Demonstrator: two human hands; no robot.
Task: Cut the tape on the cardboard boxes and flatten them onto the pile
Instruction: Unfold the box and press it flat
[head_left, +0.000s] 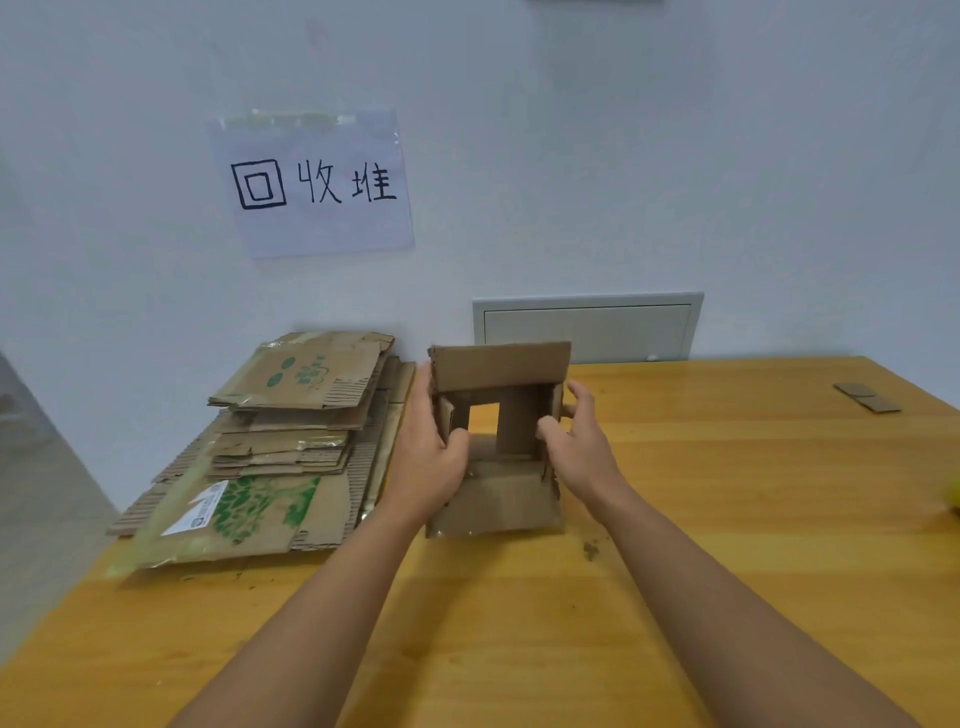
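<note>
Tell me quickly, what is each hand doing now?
Left hand: closed on the small cardboard box, left side.
Right hand: closed on the same box, right side.

paper sign (311, 184) taped to the wall, at about 11 o'clock from the frame's centre: handwritten in black marker, three characters, "回收堆".

flattened cardboard pile (270, 447) on the table at 9 o'clock: top sheet (306, 375) carries green printed marks, too blurred to read. bottom sheet (244, 514) has a green leaf-like print with no legible words, and a white shipping label (200, 508) at its left part, the print on it too small to read.

open cardboard box (496, 431) at centre: no print visible on its faces.

wall panel (589, 326) at 1 o'clock: no lettering legible.
</note>
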